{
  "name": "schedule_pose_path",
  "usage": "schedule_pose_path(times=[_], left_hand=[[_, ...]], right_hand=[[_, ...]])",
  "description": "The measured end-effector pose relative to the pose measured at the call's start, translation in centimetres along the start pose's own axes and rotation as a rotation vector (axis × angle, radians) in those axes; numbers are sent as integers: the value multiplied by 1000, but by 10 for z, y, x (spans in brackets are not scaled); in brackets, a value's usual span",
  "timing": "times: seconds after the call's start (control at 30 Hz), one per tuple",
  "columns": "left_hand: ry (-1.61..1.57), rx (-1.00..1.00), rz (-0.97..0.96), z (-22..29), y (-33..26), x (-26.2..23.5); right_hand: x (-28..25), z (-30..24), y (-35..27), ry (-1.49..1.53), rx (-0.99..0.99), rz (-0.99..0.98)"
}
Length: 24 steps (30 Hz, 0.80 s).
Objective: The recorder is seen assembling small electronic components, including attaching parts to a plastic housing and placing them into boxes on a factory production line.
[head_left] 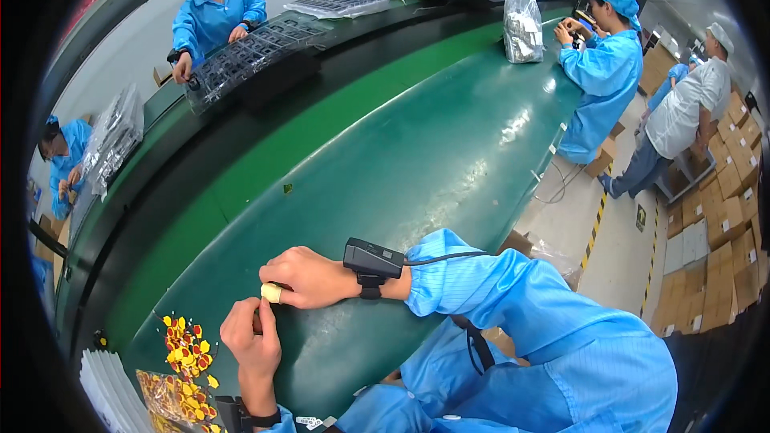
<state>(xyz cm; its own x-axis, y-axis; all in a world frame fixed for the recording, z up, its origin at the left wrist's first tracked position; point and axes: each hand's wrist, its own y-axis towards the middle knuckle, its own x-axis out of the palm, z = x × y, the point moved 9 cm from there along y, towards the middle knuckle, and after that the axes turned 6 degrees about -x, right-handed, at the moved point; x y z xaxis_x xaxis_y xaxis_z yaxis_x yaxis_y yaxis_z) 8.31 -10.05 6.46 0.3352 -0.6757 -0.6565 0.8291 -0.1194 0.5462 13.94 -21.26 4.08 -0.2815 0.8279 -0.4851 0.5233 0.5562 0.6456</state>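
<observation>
Above the green work surface, my two hands meet at the near left. The fingers of my right hand are bent and pinched together. At its thumb tip sits a small pale yellow piece or finger cover; I cannot tell which. Just below and to the left, my left hand is closed, thumb and fingertips raised close to the right hand's fingertips. Whatever either hand pinches is too small or hidden to make out. Left of my left hand lies a loose pile of small yellow and red pieces.
Beside the pile lie a clear bag of similar pieces and a white ridged stack. A green conveyor belt runs beyond the work surface. Co-workers in blue sit across it and at the far right, near a clear bag of parts.
</observation>
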Motion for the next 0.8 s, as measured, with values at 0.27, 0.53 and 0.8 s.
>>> schedule_pose_path(times=[0.27, 0.53, 0.8], left_hand=[[-177, -224, -27, -18, -1, -16], [-557, -420, -123, -42, -8, 6], [-974, -603, -301, -42, -12, 34]], right_hand=[[17, -2, 12, 73, 36, -13], [7, -15, 10, 51, 70, -35], [5, -12, 10, 53, 102, -84]])
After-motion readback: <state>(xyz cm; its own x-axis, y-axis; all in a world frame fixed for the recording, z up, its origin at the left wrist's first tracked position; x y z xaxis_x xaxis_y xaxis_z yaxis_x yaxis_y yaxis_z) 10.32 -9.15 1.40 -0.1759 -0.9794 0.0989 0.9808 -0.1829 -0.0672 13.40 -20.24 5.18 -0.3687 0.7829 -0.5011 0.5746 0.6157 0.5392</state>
